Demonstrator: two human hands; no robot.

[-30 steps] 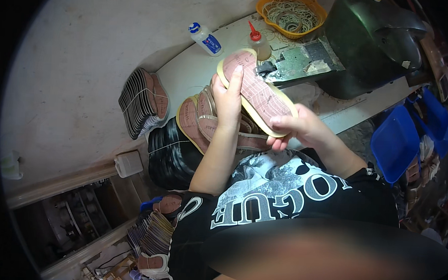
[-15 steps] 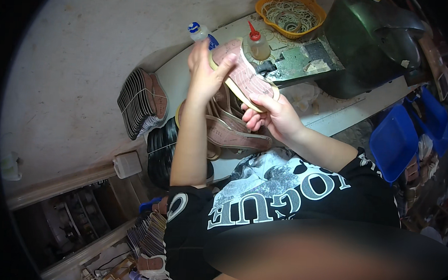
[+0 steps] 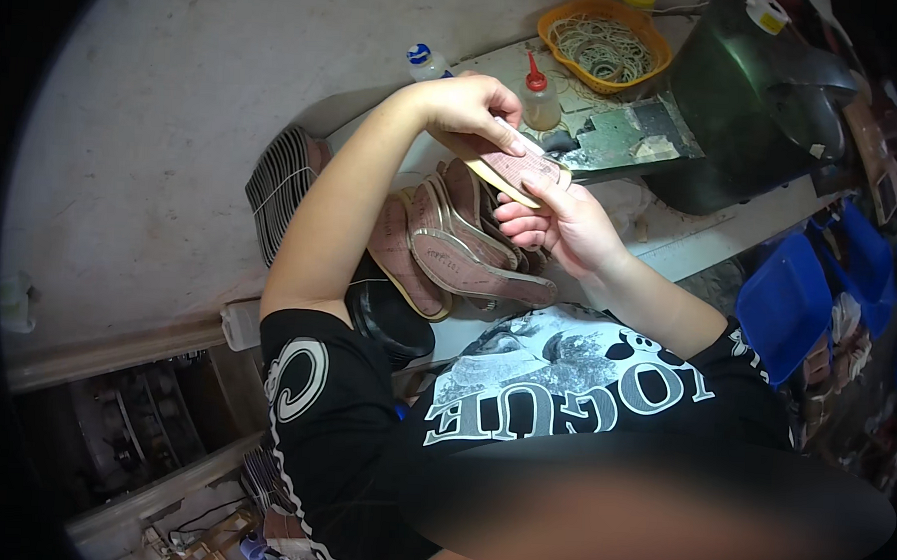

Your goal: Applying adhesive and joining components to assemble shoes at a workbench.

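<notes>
Over the bench I hold a pinkish-brown shoe insole (image 3: 525, 169) with a pale yellow edge. My left hand (image 3: 474, 109) is bent over its far end, the thumb pressed on top; most of that end is hidden under the hand. At the near end, my right hand (image 3: 569, 221) pinches the insole between the thumb on top and curled fingers below. Beneath my hands lies a loose pile of similar insoles (image 3: 474, 269). Beyond the held insole stands a squeeze bottle (image 3: 542, 108) with a red nozzle.
A banded stack of insoles (image 3: 280, 198) leans by the wall. A black bundle (image 3: 387, 322) lies near my left arm. An orange basket (image 3: 617, 82) holds pale rubber bands. Also around are a blue-capped bottle (image 3: 425, 63), a dark machine (image 3: 736, 112) and a blue tray (image 3: 786, 305).
My left hand has turned over and closed on the far end of the insole, its elbow swinging out to the left. The insole lies flatter; my right hand keeps its hold.
</notes>
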